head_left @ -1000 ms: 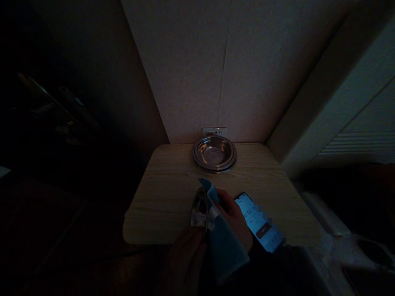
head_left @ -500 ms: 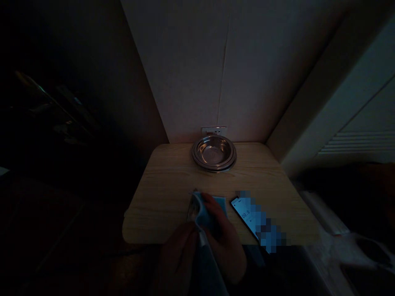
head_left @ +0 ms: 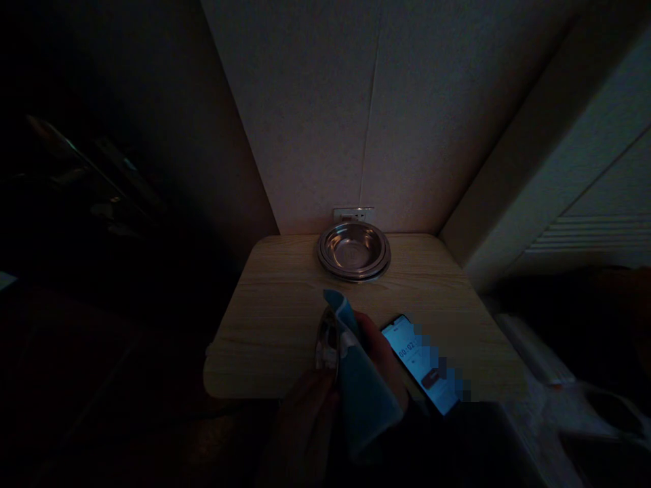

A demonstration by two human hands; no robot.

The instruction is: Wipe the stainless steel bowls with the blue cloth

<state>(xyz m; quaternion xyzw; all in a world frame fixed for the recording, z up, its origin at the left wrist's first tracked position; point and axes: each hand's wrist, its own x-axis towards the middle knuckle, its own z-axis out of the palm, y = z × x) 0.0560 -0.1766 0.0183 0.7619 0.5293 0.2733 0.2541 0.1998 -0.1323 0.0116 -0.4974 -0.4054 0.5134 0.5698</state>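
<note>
A shiny round metal dish (head_left: pixel 325 346) is held up on its edge near the table's front; the cloth and my hands cover much of it. Its lower rim is pinched in the closed fingers of my left hand (head_left: pixel 308 410). My right hand (head_left: pixel 382 356) is wrapped round a light blue cloth (head_left: pixel 366 400), which lies against the dish's right side and hangs down past the table edge. Behind them stands a stack of metal bowls (head_left: pixel 353 251). The scene is dim, so finger details are hard to see.
A lit phone (head_left: pixel 422 362) showing a running timer lies right of my hands on the wooden table (head_left: pixel 264 305). A wall socket (head_left: pixel 353 214) sits behind the bowls. Dark clutter and a pale cabinet (head_left: pixel 584 203) stand to the right.
The dish has come into clearer view as the cloth shifted right and its loose end swung out. My right hand has moved slightly right. The phone's timer digits have changed.
</note>
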